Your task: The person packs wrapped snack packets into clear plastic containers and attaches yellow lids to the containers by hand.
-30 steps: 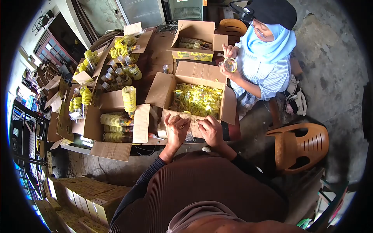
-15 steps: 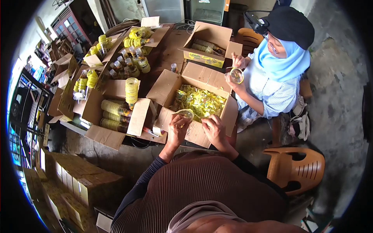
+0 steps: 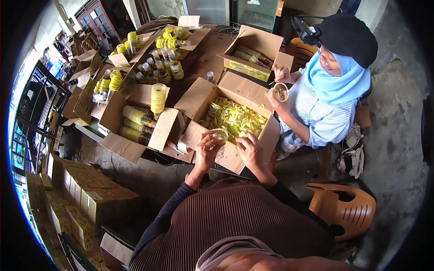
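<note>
My left hand is wrapped round a clear plastic cup, its round rim facing up. Close to the right of the cup, my right hand is closed in a pinch; what sits between its fingertips is too small to make out. Both hands are over the near side of an open cardboard box. Yellow plastic scraps fill much of that box. To the left, a stack of yellow-rimmed cups stands upright by another open box that holds more stacks lying down.
Across the box, a co-worker holds a similar cup. Small bottle-like containers cluster at the table's back left. A third open box holds stacked cups. An orange chair is at my right, closed cartons at lower left.
The view has shifted a little, so the table's things appear farther right. The thin strip seen between the cup and my right hand no longer shows clearly. My left hand still holds the cup.
</note>
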Demonstrator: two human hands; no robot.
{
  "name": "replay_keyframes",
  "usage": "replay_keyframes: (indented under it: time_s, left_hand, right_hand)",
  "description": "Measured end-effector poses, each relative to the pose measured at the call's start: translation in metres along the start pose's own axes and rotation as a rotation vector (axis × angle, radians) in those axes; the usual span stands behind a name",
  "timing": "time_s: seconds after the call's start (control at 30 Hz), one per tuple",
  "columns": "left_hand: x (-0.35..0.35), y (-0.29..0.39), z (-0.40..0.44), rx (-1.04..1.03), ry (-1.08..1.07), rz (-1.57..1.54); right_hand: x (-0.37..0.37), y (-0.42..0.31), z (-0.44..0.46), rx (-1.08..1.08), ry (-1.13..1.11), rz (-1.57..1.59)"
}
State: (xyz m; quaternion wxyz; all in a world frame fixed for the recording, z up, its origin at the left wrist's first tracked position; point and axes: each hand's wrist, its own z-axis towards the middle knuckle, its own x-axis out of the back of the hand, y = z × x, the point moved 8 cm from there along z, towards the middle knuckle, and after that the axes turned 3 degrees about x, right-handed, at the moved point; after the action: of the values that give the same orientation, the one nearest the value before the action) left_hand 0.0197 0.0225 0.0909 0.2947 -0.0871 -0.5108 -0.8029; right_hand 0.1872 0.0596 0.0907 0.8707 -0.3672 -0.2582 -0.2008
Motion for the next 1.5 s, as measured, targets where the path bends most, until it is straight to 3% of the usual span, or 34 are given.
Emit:
replay_keyframes:
  time_s: [0.23, 0.43, 0.8, 0.83, 0.9, 1.07, 1.17, 1.37, 1.5]
  left_hand:
    - [-0.01, -0.001, 0.0, -0.018, -0.08, -0.088]
    - [-0.008, -0.032, 0.015, 0.062, -0.08, -0.146]
    - [-0.014, -0.083, 0.029, 0.22, -0.164, -0.401]
    - [-0.015, -0.083, 0.032, 0.216, -0.176, -0.402]
    - [-0.019, -0.061, 0.035, 0.02, -0.304, -0.381]
    - [-0.011, -0.059, 0.048, -0.002, -0.264, -0.299]
    - [-0.003, -0.062, 0.054, 0.056, -0.251, -0.256]
    - [-0.021, -0.042, 0.044, 0.007, -0.383, -0.343]
    - [-0.024, -0.037, 0.043, -0.001, -0.358, -0.389]
  right_hand:
    - [-0.024, 0.028, 0.007, -0.143, -0.092, 0.039]
    - [0.0, 0.01, 0.009, -0.074, 0.037, -0.02]
    - [-0.046, 0.009, 0.024, -0.05, 0.04, -0.113]
    - [-0.047, 0.01, 0.025, -0.059, 0.049, -0.117]
    - [-0.059, 0.021, 0.024, -0.176, -0.088, -0.165]
    - [-0.051, 0.034, 0.022, -0.285, 0.07, -0.048]
    - [-0.027, 0.016, 0.028, -0.237, 0.157, 0.013]
    - [-0.031, 0.017, 0.017, -0.213, 0.06, -0.029]
    - [-0.048, 0.068, -0.015, -0.384, -0.011, 0.014]
